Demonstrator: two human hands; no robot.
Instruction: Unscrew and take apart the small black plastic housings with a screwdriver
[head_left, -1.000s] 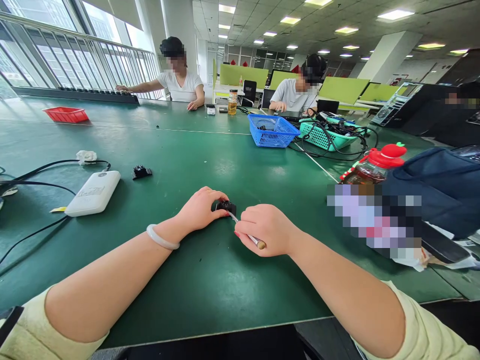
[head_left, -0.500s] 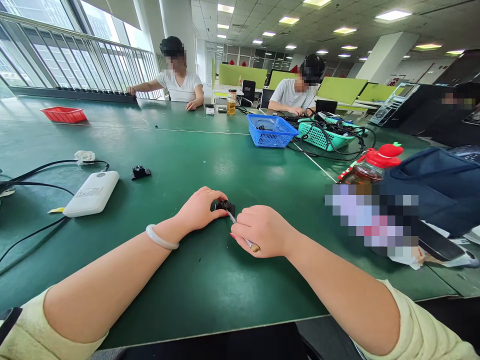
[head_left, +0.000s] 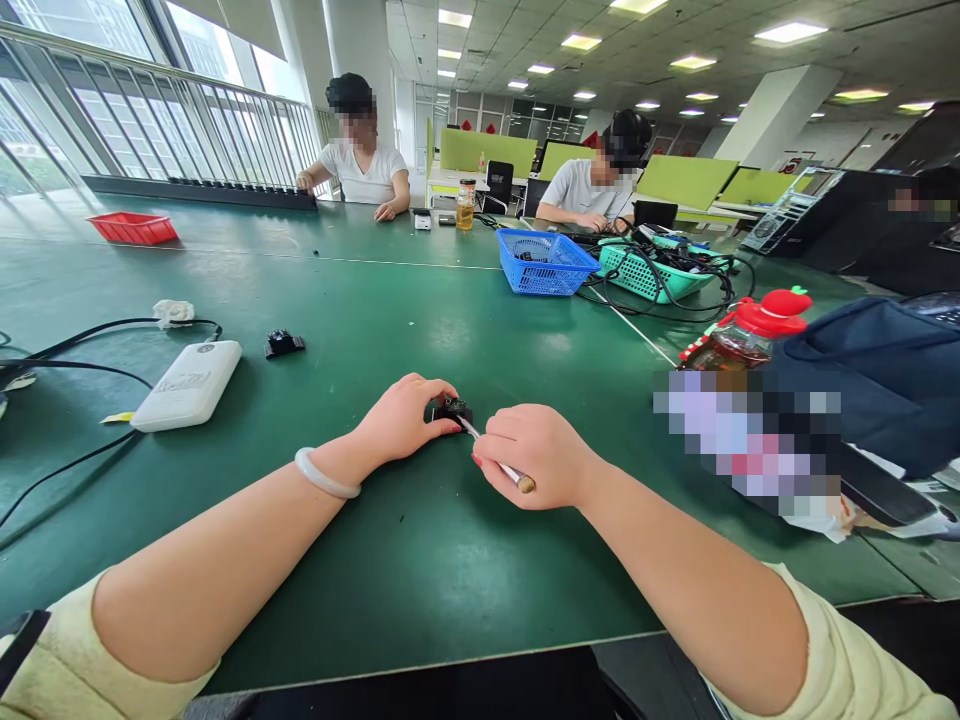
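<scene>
In the head view, the left hand (head_left: 401, 420) pinches a small black part (head_left: 452, 408) low over the green bench (head_left: 450, 580), seemingly to steady it. The right hand's fingers (head_left: 495, 450) are closed around a slim brush-like tool (head_left: 517, 478), slanted so its far end meets the part, probably for control. A similar black piece (head_left: 283, 343) sits apart, near the white power bank (head_left: 187, 385).

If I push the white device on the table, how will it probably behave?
With its smooth, hard-looking shell, the white device should feel stiff. It lies flat, so it would likely slide, not tip. The black cable at its far end may drag along.
</scene>
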